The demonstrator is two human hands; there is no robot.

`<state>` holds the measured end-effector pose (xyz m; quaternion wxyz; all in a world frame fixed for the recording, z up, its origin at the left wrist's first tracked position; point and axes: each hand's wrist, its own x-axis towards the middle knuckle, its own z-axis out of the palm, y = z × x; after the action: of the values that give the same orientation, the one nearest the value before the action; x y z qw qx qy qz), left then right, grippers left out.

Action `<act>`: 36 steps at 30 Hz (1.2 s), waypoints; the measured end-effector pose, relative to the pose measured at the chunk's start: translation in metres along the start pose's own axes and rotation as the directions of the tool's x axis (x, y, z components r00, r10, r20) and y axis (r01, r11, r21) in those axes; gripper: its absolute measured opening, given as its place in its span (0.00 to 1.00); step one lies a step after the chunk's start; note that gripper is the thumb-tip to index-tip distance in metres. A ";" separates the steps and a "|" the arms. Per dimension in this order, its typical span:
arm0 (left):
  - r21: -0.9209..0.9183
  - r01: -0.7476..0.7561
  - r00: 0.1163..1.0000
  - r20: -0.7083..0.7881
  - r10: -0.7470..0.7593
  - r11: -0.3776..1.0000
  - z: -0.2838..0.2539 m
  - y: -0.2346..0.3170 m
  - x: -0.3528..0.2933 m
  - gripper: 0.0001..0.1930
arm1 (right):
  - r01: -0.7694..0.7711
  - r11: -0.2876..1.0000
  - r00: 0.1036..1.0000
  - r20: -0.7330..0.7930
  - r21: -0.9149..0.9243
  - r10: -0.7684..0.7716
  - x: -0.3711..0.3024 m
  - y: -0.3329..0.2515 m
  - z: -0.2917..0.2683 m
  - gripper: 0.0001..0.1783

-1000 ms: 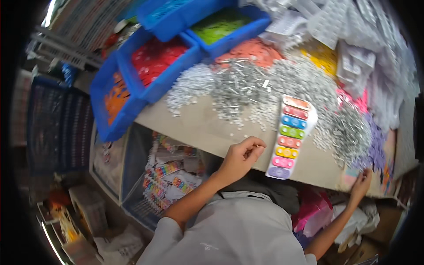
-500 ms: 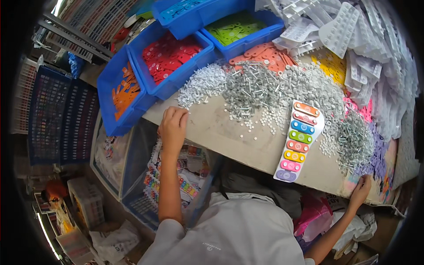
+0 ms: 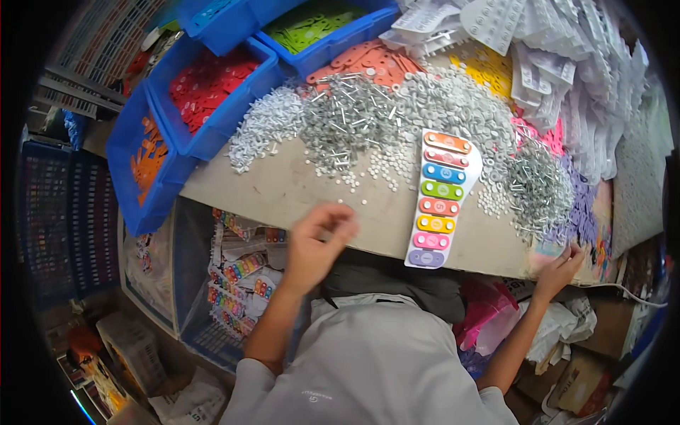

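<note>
The table (image 3: 283, 191) has a plain beige top. On it lies a white toy xylophone (image 3: 439, 200) with eight coloured bars, near the front edge. Behind it is a big heap of metal pins (image 3: 354, 117), and a heap of small white washers (image 3: 265, 127) is at the left. More pins (image 3: 538, 188) lie right of the xylophone. At the back are orange parts (image 3: 368, 60) and yellow parts (image 3: 489, 67). Blue bins (image 3: 212, 134) stand on the left corner. Purple parts (image 3: 584, 212) lie at the right.
</note>
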<state>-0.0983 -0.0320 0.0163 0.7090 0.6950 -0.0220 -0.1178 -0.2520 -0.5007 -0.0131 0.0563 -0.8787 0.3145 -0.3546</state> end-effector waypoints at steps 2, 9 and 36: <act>-0.174 0.138 0.977 0.187 -0.105 0.975 0.022 -0.006 -0.004 0.05 | -0.166 0.922 0.986 0.093 0.349 0.142 -0.012 -0.056 -0.009 0.08; -0.299 0.508 0.817 0.464 -0.342 0.808 0.047 -0.018 -0.006 0.08 | -0.803 0.340 0.477 0.870 0.490 -0.125 -0.054 -0.189 -0.035 0.05; 0.129 0.253 0.883 0.375 -0.283 0.959 0.080 -0.020 -0.014 0.35 | -0.811 0.534 0.128 0.964 0.237 -0.233 -0.072 -0.199 -0.009 0.21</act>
<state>-0.1307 -0.1079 0.0009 0.6400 0.6805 -0.0710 -0.3497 -0.1958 -0.2989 0.0156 0.6832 -0.6676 0.2152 0.2031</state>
